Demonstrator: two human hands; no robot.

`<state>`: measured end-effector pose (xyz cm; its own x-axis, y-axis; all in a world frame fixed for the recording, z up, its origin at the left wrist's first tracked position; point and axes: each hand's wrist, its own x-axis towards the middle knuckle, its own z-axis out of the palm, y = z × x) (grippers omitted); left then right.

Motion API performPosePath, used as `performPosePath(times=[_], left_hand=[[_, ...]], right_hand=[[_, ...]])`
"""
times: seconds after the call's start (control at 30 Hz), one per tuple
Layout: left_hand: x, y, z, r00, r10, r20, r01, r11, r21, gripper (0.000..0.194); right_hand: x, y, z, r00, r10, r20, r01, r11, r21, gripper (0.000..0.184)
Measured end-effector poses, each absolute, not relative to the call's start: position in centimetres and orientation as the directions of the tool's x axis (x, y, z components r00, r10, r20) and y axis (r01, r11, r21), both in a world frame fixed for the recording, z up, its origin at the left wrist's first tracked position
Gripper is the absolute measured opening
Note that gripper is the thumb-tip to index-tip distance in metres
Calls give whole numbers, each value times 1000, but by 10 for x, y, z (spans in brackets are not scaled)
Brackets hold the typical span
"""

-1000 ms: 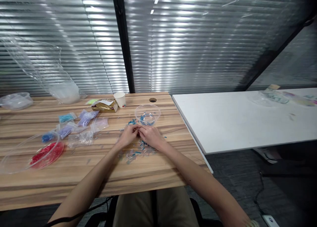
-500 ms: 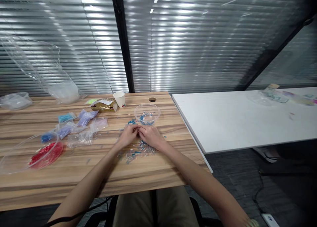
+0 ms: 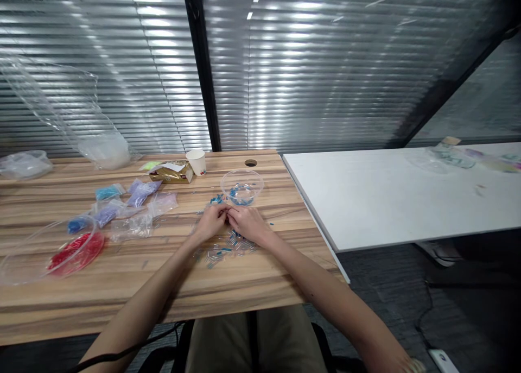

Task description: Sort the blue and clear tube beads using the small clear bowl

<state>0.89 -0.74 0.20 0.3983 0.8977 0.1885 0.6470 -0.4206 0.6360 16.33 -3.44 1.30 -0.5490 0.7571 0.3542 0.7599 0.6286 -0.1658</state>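
Observation:
My left hand (image 3: 212, 221) and my right hand (image 3: 245, 222) meet over the wooden table, fingertips pinched together. What lies between the fingers is too small to make out. Around and below them spreads a loose pile of small clear and blue tube-like pieces (image 3: 226, 252). More blue pieces (image 3: 216, 199) lie just beyond my left hand. Close behind my right hand stands a clear round plastic bowl (image 3: 258, 184) with blue pieces in its bottom. My palms and part of the pile are hidden by the hands.
On the left lie small bags of blue beads (image 3: 108, 193) and purple beads (image 3: 140, 193), a red-filled clear container (image 3: 77, 253) and a large clear plastic bag (image 3: 103, 147). A gold packet (image 3: 171, 172) and a white paper cup (image 3: 197, 162) stand at the back. A white table (image 3: 391, 199) adjoins on the right.

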Motion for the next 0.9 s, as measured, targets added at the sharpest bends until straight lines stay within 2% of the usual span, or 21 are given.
performPosePath(times=[0.53, 0.9], left_hand=[[10, -8, 4, 397, 900, 180, 621, -408, 670, 33], [9, -9, 8, 273, 937, 217, 486, -329, 810, 27]], right_hand=[[164, -33, 11, -550, 763, 341, 757, 627, -182, 20], [164, -31, 11, -541, 717, 440, 738, 656, -160, 19]])
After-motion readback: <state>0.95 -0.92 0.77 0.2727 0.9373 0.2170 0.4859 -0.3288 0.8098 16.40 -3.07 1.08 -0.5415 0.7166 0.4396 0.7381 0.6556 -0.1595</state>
